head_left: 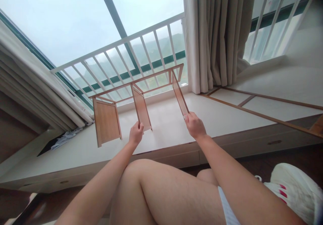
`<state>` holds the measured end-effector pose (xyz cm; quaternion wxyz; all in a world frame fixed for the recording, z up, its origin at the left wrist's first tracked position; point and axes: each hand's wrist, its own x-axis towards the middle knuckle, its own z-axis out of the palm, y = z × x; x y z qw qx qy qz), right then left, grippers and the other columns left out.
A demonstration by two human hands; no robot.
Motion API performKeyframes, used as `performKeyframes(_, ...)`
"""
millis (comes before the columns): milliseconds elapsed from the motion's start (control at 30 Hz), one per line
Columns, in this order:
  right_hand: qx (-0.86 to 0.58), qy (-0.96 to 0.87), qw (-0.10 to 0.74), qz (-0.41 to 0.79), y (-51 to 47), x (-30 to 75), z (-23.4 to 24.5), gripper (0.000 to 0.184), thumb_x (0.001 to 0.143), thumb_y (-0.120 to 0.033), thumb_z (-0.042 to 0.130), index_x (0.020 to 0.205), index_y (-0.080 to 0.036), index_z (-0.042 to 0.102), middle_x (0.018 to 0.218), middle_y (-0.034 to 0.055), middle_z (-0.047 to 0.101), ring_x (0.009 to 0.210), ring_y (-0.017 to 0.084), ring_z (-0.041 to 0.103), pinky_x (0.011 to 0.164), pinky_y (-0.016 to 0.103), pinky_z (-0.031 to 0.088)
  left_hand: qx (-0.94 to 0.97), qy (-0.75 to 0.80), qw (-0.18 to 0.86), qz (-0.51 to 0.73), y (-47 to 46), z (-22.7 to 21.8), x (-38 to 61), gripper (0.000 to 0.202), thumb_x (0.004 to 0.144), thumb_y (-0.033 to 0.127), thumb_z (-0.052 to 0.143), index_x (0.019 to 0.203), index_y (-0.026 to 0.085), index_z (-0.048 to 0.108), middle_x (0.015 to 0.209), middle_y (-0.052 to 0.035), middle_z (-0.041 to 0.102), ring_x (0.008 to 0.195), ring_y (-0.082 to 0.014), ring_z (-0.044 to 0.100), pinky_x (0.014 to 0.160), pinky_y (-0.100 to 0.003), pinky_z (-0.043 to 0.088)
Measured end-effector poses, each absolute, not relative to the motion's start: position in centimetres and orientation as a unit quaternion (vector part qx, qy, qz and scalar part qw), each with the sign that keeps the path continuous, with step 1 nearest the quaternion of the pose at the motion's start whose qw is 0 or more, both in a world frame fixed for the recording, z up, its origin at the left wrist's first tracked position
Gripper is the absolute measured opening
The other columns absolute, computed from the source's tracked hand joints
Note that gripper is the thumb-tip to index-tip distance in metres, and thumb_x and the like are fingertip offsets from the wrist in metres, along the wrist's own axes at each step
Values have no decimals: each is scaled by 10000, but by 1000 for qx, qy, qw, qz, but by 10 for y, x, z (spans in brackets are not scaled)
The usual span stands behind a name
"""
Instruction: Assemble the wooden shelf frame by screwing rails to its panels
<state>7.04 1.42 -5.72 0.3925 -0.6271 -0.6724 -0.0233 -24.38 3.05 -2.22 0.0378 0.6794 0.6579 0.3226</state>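
A wooden shelf unit (137, 100), partly built from a long slatted side frame with three flat boards standing off it, is held up over the white window ledge. My left hand (136, 132) is closed around the near edge of the middle board (141, 105). On the near end of the right-hand board (179, 95), my right hand (195, 124) is closed too. The left board (106, 122) has no hand on it. The unit is tilted in view, its side frame towards the window; I cannot tell whether it touches the ledge.
A second wooden ladder-like frame (244, 104) lies on the ledge (166, 135) to the right. White railings (116, 46) and curtains (214, 33) stand behind. At the ledge's left is a dark item with crumpled plastic (66, 140). A white shoe (294, 188) is at lower right.
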Motion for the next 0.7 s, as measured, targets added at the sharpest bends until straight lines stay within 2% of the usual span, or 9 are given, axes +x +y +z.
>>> performKeyframes(333, -637, -663, 392, -34, 9, 68, -46, 355, 1000, -271, 307, 1054, -144, 634, 1067, 102, 627, 810, 186, 589, 690, 276, 389, 676, 654, 29, 339, 34, -14, -245, 322, 882, 415, 378, 631, 221, 330, 548, 42, 368, 536, -126, 383, 530, -255, 273)
performKeyframes(700, -622, -665, 411, -39, 5, 68, -38, 357, 1001, -271, 294, 1084, -153, 620, 1081, 97, 635, 862, 198, 600, 721, 275, 407, 671, 652, 47, 351, 35, -3, -249, 345, 858, 432, 408, 608, 219, 302, 557, 40, 329, 550, -123, 376, 524, -243, 279)
